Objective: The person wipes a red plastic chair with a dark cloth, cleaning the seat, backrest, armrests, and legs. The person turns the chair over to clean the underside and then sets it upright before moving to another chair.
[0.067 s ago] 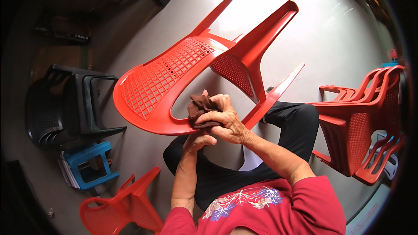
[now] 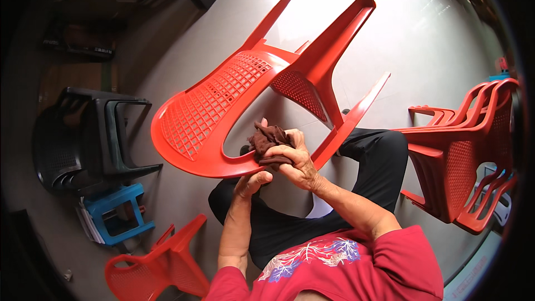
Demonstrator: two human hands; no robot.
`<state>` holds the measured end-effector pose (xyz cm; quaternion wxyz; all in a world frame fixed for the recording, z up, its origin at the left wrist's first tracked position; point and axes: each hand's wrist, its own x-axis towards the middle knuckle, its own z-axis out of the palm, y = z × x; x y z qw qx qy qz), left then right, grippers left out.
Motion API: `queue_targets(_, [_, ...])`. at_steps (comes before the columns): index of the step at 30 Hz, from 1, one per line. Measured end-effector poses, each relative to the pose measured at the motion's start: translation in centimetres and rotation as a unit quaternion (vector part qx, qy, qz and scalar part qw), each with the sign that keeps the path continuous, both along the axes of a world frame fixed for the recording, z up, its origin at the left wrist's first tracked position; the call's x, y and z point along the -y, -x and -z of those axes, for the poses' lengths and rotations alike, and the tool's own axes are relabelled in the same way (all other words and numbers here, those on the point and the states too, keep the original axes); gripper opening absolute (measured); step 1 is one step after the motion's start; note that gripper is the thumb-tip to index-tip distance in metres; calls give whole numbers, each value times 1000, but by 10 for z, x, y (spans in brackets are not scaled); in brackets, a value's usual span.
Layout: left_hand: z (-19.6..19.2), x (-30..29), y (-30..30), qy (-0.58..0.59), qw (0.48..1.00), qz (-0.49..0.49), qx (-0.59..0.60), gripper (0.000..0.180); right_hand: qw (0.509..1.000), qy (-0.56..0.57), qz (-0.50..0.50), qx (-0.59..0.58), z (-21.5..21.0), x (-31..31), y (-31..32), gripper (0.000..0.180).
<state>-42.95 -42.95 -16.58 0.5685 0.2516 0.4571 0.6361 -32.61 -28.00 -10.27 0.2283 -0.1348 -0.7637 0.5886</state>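
A red plastic chair [image 2: 245,111] with a lattice-pattern back is tipped over in front of me, its legs pointing up and away to the far right. My right hand [image 2: 298,161] is closed around a crumpled dark brown cloth [image 2: 272,144], pressed against the chair's armrest edge nearest me. Just left of it, my left hand [image 2: 252,183] grips that same edge from below. Its thumb shows at the rim, and the chair hides most of its fingers.
Stacked red chairs [image 2: 462,156] stand at the right. On the left are stacked dark chairs [image 2: 83,139], a blue stool [image 2: 120,214] and, lower down, another red chair [image 2: 156,267]. My bent legs [image 2: 373,161] are beneath the tipped chair.
The cloth and my right hand have shifted slightly right along the rim. The chair's near end has moved a little right and toward me, while its upper legs have swung slightly left.
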Motion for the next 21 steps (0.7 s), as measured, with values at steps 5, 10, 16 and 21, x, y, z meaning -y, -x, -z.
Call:
queue_targets(5, [0, -4, -16, 61, 998, -25, 2, 102, 989, -101, 97, 38, 12, 2, -26, 52])
queue_targets(10, [-51, -63, -17, -88, 985, -147, -5, 124, 950, -197, 223, 98, 57, -3, -49, 43])
queue_targets(16, [-69, -50, -8, -127, 911, -261, 293, 117, 949, -131, 269, 95, 63, -16, -39, 32])
queue_targets(21, [-61, 4, 61, -171, 834, -426, 307, 93, 957, -138, 244, 80, 63, -41, -50, 35])
